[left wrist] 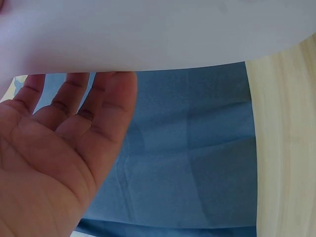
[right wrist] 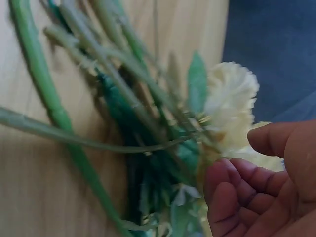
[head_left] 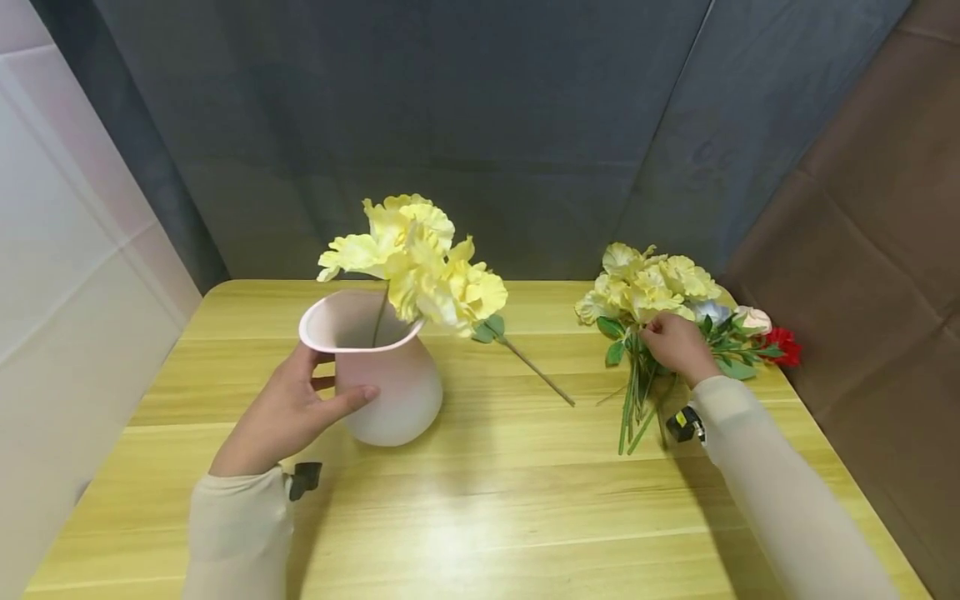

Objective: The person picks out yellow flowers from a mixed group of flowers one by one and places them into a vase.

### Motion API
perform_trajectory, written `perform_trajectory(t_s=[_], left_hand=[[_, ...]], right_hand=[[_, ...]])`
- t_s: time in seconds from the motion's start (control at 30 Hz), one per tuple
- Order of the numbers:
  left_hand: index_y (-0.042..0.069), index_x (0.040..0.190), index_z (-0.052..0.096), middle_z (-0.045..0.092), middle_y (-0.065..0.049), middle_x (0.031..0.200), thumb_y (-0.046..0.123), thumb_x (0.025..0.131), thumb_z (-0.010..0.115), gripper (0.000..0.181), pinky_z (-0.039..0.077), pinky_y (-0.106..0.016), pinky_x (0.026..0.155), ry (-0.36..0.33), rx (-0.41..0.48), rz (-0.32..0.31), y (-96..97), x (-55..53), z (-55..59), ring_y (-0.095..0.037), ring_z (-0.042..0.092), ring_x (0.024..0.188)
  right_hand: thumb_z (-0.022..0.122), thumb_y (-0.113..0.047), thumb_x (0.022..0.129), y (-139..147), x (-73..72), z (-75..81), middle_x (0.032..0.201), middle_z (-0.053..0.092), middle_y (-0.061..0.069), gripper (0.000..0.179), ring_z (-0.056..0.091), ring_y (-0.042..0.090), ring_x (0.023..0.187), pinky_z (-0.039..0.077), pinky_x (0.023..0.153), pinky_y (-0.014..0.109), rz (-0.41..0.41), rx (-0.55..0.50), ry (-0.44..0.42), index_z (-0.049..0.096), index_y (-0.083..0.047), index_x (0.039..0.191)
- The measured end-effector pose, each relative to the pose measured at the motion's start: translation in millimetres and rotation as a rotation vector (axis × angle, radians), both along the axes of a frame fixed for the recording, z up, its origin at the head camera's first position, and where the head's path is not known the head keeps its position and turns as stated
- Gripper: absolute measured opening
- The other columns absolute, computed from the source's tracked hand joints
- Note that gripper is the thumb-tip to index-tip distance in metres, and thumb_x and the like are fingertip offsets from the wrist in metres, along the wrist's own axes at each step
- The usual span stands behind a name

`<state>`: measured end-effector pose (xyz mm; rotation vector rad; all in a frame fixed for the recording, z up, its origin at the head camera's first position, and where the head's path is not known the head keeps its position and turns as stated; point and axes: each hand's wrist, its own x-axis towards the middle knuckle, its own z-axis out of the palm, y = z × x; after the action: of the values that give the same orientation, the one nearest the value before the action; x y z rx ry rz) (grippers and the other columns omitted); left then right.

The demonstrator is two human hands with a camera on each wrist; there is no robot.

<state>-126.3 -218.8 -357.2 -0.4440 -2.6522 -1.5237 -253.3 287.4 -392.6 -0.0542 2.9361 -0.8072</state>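
Observation:
On the left, my left hand (head_left: 296,408) grips a pale pink-white vase (head_left: 397,392), thumb across its front and fingers round its far-left side. In the left wrist view, the fingers (left wrist: 116,106) meet the vase wall (left wrist: 163,34). Yellow artificial flowers (head_left: 420,267) stand in the vase, leaning right over its rim. My right hand (head_left: 678,346) is at a bunch of yellow artificial flowers (head_left: 652,283) lying on the right. In the right wrist view, its fingers are bent near the stems (right wrist: 108,74), thumb apart from them, with nothing visibly held between.
A loose stem (head_left: 536,371) with leaves lies between vase and bunch. A red flower (head_left: 782,346), a pale pink flower (head_left: 752,319) and a bluish one (head_left: 711,312) lie at the right edge of the wooden table (head_left: 465,500). A dark curtain (head_left: 420,108) hangs behind.

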Motion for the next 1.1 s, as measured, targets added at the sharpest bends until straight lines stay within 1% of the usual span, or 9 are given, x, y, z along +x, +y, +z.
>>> perform_trajectory(t_s=[0.13, 0.23, 0.33, 0.4, 0.67, 0.77, 0.9, 1.0, 1.1], left_hand=[[0.023, 0.15, 0.032, 0.045, 0.001, 0.143, 0.03, 0.087, 0.079, 0.079, 0.049, -0.053, 0.098, 0.005, -0.006, 0.013, -1.3, 2.7, -1.6, -0.02, 0.043, 0.129], [0.022, 0.149, 0.033, 0.046, 0.002, 0.141, 0.029, 0.087, 0.079, 0.078, 0.051, -0.05, 0.096, 0.018, -0.016, 0.034, -3.2, 6.9, -3.7, -0.019, 0.045, 0.126], [0.023, 0.148, 0.034, 0.047, 0.004, 0.14, 0.029, 0.087, 0.08, 0.077, 0.052, -0.046, 0.095, 0.018, -0.03, 0.054, -4.1, 9.8, -5.2, -0.016, 0.046, 0.124], [0.022, 0.149, 0.034, 0.047, 0.002, 0.14, 0.028, 0.087, 0.08, 0.077, 0.052, -0.047, 0.095, 0.02, -0.024, 0.043, -3.7, 9.8, -5.4, -0.017, 0.046, 0.124], [0.021, 0.15, 0.032, 0.045, -0.002, 0.143, 0.028, 0.087, 0.079, 0.08, 0.049, -0.055, 0.098, 0.014, 0.01, -0.005, -0.5, 2.8, -3.2, -0.025, 0.045, 0.128], [0.02, 0.15, 0.032, 0.045, -0.003, 0.143, 0.028, 0.087, 0.079, 0.08, 0.048, -0.056, 0.098, 0.008, 0.013, -0.008, 0.2, 1.7, -2.9, -0.026, 0.044, 0.129], [0.02, 0.151, 0.031, 0.045, -0.003, 0.144, 0.028, 0.087, 0.079, 0.08, 0.047, -0.056, 0.099, 0.008, 0.014, -0.01, 0.5, 0.9, -2.0, -0.026, 0.044, 0.129], [0.02, 0.151, 0.031, 0.045, -0.003, 0.144, 0.028, 0.088, 0.079, 0.08, 0.047, -0.056, 0.099, 0.012, 0.016, -0.011, 0.5, 0.4, -1.2, -0.025, 0.044, 0.129], [0.019, 0.15, 0.031, 0.045, -0.003, 0.143, 0.027, 0.087, 0.079, 0.08, 0.047, -0.057, 0.098, 0.015, 0.015, -0.008, 0.1, 0.5, -0.6, -0.025, 0.044, 0.129]], right_hand=[[0.049, -0.015, 0.102, -2, -11.4, -10.9, 0.056, 0.032, 0.0, 0.036, 0.031, 0.017, 0.049, 0.032, 0.05, 0.033, 0.024, 0.045, 0.002, 0.039, -0.012, 0.068], [0.051, -0.014, 0.101, -7, -18.4, -18.1, 0.056, 0.029, -0.001, 0.037, 0.03, 0.016, 0.049, 0.029, 0.051, 0.032, 0.034, 0.054, 0.024, 0.035, -0.014, 0.067], [0.053, -0.013, 0.1, -12, -21.8, -23.6, 0.055, 0.026, -0.002, 0.04, 0.027, 0.015, 0.048, 0.028, 0.051, 0.031, 0.014, 0.053, 0.034, 0.035, -0.014, 0.064], [0.053, -0.013, 0.1, -13, -21.6, -25.9, 0.053, 0.024, -0.003, 0.043, 0.026, 0.015, 0.047, 0.028, 0.05, 0.031, -0.006, 0.058, 0.022, 0.034, -0.015, 0.062], [0.047, -0.009, 0.098, -6, -19.1, -21.4, 0.049, 0.036, -0.001, 0.041, 0.034, 0.015, 0.045, 0.033, 0.05, 0.032, -0.042, 0.051, 0.01, 0.04, -0.015, 0.059], [0.046, -0.007, 0.096, -6, -16.6, -14.3, 0.053, 0.048, 0.002, 0.031, 0.047, 0.017, 0.048, 0.036, 0.05, 0.032, -0.054, 0.013, 0.039, 0.046, -0.011, 0.065], [0.047, -0.009, 0.098, -9, -13.5, -3.5, 0.074, 0.062, 0.013, 0.018, 0.061, 0.023, 0.063, 0.045, 0.054, 0.034, -0.075, -0.056, 0.07, 0.058, -0.001, 0.086], [0.047, -0.012, 0.1, -14, -11.6, 6.0, 0.093, 0.064, 0.02, 0.021, 0.063, 0.027, 0.073, 0.049, 0.061, 0.038, -0.075, -0.083, 0.087, 0.061, 0.004, 0.103], [0.047, -0.014, 0.101, -20, -10.3, 16.0, 0.099, 0.063, 0.022, 0.025, 0.061, 0.029, 0.079, 0.05, 0.066, 0.04, -0.06, -0.097, 0.1, 0.061, 0.005, 0.111]])
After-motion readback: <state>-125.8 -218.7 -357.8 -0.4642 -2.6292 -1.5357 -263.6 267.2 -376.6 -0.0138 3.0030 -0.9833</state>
